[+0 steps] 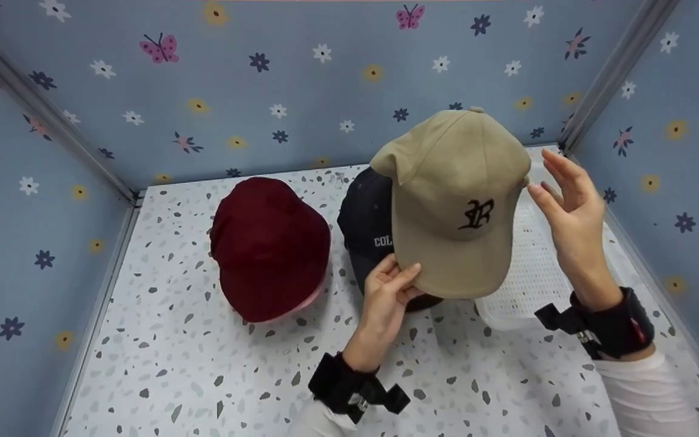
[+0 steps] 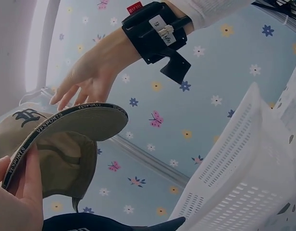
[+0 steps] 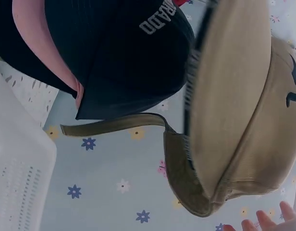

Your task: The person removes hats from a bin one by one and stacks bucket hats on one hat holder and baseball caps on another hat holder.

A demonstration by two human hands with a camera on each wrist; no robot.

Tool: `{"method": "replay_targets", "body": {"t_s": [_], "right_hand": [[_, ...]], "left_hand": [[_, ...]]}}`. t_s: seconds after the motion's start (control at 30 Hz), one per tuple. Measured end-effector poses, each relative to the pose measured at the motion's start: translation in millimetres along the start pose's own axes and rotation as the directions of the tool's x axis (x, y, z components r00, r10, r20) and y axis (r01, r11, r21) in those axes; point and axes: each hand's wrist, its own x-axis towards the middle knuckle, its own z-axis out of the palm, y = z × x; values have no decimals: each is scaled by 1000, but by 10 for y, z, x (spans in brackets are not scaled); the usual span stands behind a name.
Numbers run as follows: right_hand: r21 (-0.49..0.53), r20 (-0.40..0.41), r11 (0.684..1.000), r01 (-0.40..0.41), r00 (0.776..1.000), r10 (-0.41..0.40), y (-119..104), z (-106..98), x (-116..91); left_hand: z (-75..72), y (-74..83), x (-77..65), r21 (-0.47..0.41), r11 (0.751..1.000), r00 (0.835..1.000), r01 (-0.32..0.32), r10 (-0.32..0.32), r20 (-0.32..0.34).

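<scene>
A tan baseball cap [image 1: 459,164] with a dark embroidered letter hangs above the table, its brim tilted down toward me. My left hand [image 1: 386,297] pinches the brim edge between thumb and fingers. To the cap's right, my right hand [image 1: 577,227] is raised with fingers loosely spread, thumb tip close to the cap's side. In the right wrist view a loose strap [image 3: 114,126] dangles from the back of the tan cap. Behind it, a navy cap [image 1: 364,206] with light lettering is partly hidden. Pink fabric [image 3: 37,38] shows beside the navy cap.
A dark red cap [image 1: 267,249] lies on the speckled table [image 1: 222,376] at the left, with pink below its edge. A white perforated basket [image 1: 498,318] stands at the right, partly behind the tan cap. Blue flowered panels [image 1: 301,85] enclose the back and sides.
</scene>
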Motion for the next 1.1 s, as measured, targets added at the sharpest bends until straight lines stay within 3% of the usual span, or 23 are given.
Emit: {"method": "replay_targets", "body": {"t_s": [0.3, 0.47, 0.6, 0.83, 0.93, 1.1], "right_hand": [[45, -34, 992, -121, 992, 123, 145, 91, -169], [87, 10, 959, -270, 963, 270, 212, 151, -272], [173, 75, 900, -400, 916, 393, 235, 208, -357], [387, 211, 746, -541, 840, 500, 280, 314, -500], [441, 256, 696, -567, 823, 508, 298, 358, -556], [513, 307, 646, -565, 823, 477, 319, 406, -625]], "left_hand": [[-12, 91, 8, -44, 999, 1000, -8, 8, -1], [-28, 132, 24, -93, 995, 1000, -19, 19, 1], [-36, 165, 38, -125, 992, 999, -33, 34, 4], [-67, 210, 41, -168, 985, 999, -48, 50, 10], [-87, 222, 38, -187, 981, 999, -49, 51, 6], [-118, 239, 41, -189, 980, 998, -58, 60, 4]]}}
